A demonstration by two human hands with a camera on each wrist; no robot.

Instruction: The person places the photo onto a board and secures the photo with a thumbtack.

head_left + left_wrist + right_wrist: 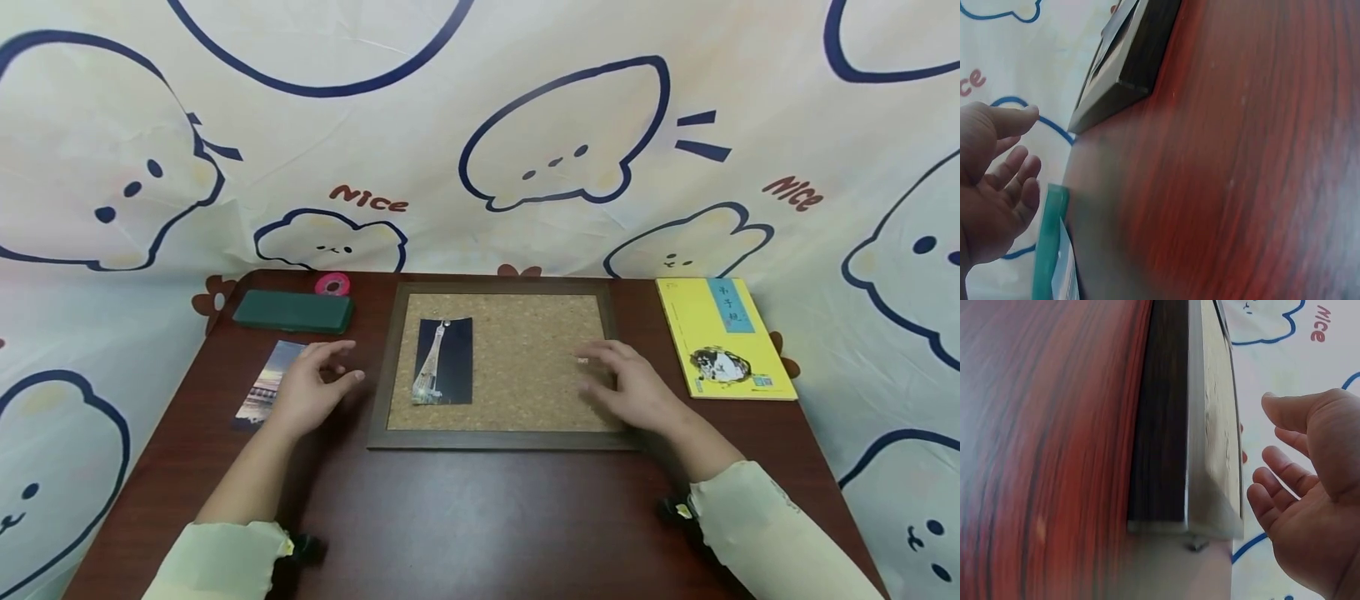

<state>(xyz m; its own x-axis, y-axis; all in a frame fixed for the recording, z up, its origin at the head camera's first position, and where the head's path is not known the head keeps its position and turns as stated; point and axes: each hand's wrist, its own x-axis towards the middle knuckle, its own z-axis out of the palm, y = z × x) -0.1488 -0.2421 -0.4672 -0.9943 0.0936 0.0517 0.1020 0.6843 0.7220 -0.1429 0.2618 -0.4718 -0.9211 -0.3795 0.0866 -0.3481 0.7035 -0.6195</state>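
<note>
A framed cork board [525, 367] lies on the table, bearing a photo of a lit tower [453, 375] on its left part. A small shiny pin [446, 322] sits at that photo's top edge. My left hand [311, 392] hovers over a second photo [264, 387], partly covering it from the head camera; its fingers are loosely bent around nothing. Over the board's right side hangs my right hand [626, 387], fingers relaxed, with nothing in its grasp in the right wrist view. A tiny pale spot by its fingertips is too small to identify.
A dark green case [294, 311] lies at the back left, beside a pink tape roll [332, 284]. On the right is a yellow book [723, 333] with a cat on its cover. Printed cloth [420, 150] hangs behind the brown table [487, 517].
</note>
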